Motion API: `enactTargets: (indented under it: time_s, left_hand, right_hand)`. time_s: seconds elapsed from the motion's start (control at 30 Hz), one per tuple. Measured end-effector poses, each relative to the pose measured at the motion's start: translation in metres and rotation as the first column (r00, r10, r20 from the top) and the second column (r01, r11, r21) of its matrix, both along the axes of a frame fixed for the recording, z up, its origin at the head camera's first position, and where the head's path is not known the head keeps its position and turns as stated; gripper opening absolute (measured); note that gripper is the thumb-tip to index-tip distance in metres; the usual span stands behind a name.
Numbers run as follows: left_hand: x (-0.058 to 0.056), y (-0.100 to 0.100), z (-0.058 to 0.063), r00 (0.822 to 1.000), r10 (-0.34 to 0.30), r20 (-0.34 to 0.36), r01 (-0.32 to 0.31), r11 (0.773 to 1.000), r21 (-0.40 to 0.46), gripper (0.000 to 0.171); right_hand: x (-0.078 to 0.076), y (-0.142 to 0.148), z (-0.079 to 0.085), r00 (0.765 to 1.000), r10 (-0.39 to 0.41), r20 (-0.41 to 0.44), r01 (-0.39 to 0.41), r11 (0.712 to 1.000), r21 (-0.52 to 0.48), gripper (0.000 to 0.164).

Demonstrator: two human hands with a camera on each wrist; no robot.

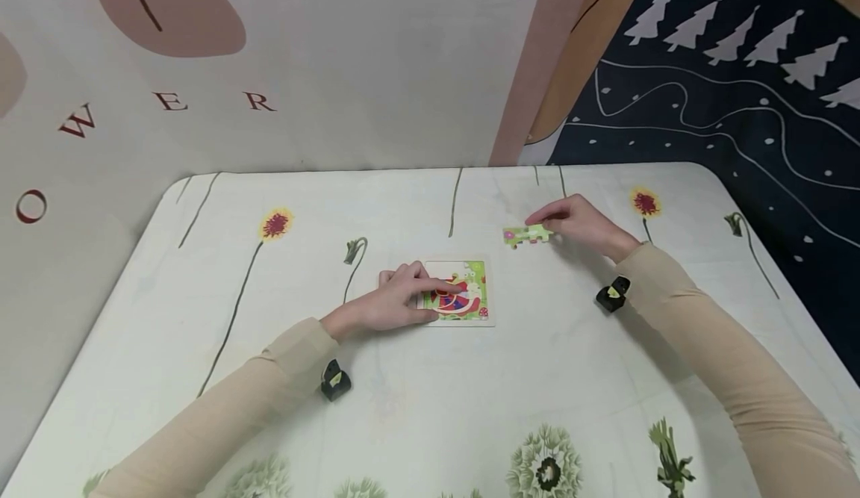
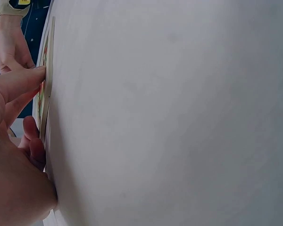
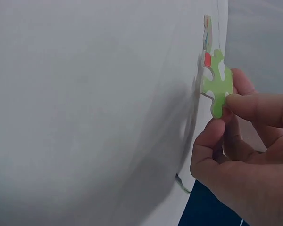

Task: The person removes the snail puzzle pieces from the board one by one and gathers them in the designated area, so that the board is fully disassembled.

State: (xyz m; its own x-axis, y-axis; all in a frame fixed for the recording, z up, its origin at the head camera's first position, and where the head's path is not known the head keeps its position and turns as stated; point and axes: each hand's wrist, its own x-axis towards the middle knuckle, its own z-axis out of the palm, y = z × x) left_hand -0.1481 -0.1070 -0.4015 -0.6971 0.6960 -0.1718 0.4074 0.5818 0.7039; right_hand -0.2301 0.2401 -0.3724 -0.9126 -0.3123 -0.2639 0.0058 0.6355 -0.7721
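A square picture puzzle (image 1: 478, 289) in a pale wooden frame lies on the table, showing a red and purple figure on green. A pale bare area shows at its upper left. My left hand (image 1: 396, 298) rests on its left side, index finger stretched over the picture and thumb along the near edge; the other fingers are bent. To the upper right, my right hand (image 1: 583, 223) pinches a green jigsaw piece (image 3: 218, 82) between thumb and fingers. Beyond that piece, in the right wrist view, another colourful jigsaw piece (image 3: 207, 33) sits near the tabletop.
A white cloth (image 1: 403, 423) printed with flowers covers the table. Behind it hangs a pale backdrop (image 1: 376, 57) with letters, and at the right a dark blue cloth (image 1: 672, 102) with white trees. Small black devices hang at both sleeves.
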Motion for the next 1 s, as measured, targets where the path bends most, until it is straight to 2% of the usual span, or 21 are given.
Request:
enactTargets:
  time_s: [0.33, 0.6, 0.77, 1.0]
  left_hand:
    - [-0.001, 0.001, -0.002, 1.000, 0.007, 0.007, -0.007, 1.000, -0.009, 0.051]
    - [0.000, 0.001, -0.002, 1.000, 0.009, 0.006, -0.009, 1.000, -0.009, 0.050]
    - [0.000, 0.001, -0.001, 1.000, 0.008, 0.003, -0.008, 1.000, -0.012, 0.051]
    - [0.001, 0.001, -0.001, 1.000, 0.009, 0.004, -0.009, 1.000, -0.009, 0.051]
  right_hand:
    - [-0.001, 0.003, -0.004, 1.000, -0.012, 0.016, 0.012, 1.000, 0.006, 0.032]
    - [-0.003, 0.003, -0.008, 1.000, 0.006, -0.012, -0.006, 1.000, 0.028, 0.030]
    - [-0.004, 0.001, -0.010, 1.000, -0.008, -0.016, 0.009, 0.998, 0.056, 0.028]
    - [-0.005, -0.001, -0.011, 0.999, -0.019, -0.027, 0.020, 0.999, 0.042, 0.026]
